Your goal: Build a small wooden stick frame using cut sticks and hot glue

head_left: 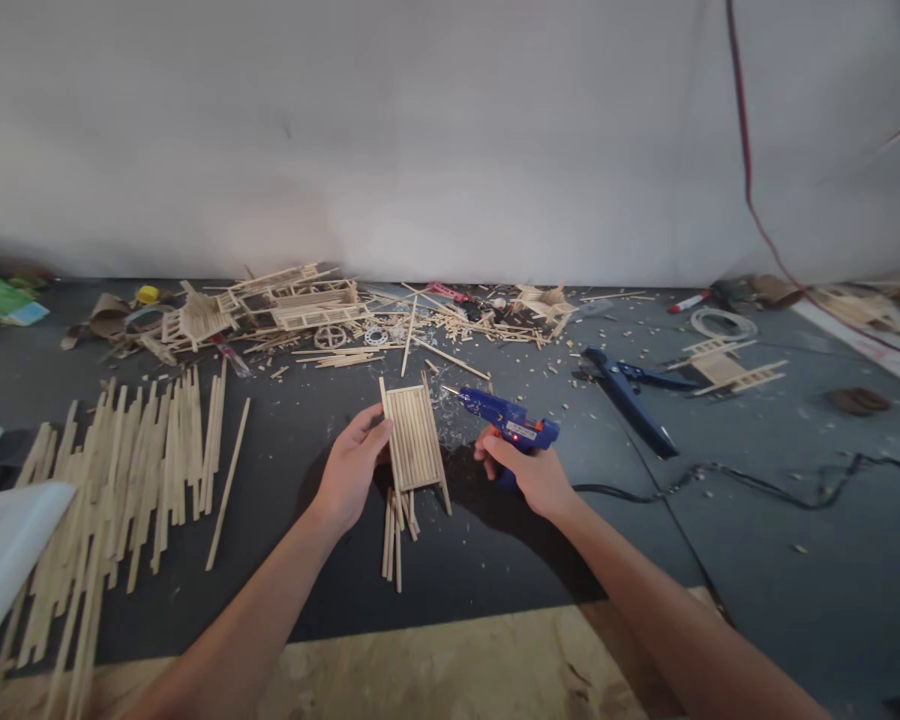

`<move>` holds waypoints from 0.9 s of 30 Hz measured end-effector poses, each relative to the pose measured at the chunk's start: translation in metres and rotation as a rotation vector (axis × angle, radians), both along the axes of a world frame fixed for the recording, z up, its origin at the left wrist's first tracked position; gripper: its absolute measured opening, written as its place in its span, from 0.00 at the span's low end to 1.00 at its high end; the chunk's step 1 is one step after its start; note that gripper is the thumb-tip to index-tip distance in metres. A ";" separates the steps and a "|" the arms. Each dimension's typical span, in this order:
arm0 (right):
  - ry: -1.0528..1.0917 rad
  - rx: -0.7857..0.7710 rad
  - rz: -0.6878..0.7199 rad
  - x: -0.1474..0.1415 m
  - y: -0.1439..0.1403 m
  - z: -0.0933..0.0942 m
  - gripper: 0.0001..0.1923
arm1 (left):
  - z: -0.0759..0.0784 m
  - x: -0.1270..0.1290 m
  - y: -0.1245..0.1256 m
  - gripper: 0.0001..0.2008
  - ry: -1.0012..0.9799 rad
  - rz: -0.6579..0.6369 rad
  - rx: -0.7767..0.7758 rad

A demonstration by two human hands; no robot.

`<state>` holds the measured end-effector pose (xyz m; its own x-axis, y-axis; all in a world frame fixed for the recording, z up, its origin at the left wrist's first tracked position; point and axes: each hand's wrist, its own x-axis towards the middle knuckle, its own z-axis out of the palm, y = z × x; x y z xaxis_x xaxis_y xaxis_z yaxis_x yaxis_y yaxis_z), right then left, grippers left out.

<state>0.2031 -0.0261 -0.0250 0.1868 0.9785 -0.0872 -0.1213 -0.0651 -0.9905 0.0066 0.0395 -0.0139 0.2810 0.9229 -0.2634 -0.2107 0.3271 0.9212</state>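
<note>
Plywood strip (435,670) nearest cam | our L hand (351,465) clamped on slatted stick panel (416,440), ctr, above black tabletop (832,560) | R hand (532,475) wrapped rd blue glue gun (502,412), nozzle (451,390) apart fr panel | we'd brace panel, dab sparingly

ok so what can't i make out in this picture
- Left hand: head view, some fingertips hidden behind the stick panel.
- Glue gun: head view, its lower part mostly covered by the right hand.
- Label on the gun: head view, print too small to read.
- White object: head view, cut off by the left edge.
</note>
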 end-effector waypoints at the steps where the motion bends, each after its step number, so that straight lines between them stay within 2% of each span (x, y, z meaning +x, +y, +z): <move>1: -0.005 -0.013 0.008 0.000 0.000 0.000 0.09 | -0.001 0.000 0.000 0.18 0.000 -0.008 0.005; 9: -0.069 -0.126 -0.056 -0.003 0.002 -0.002 0.12 | -0.004 -0.001 0.001 0.16 -0.002 -0.037 -0.012; 27: -0.314 -0.185 -0.045 -0.004 0.004 0.007 0.12 | -0.005 -0.002 0.001 0.16 0.007 -0.044 -0.009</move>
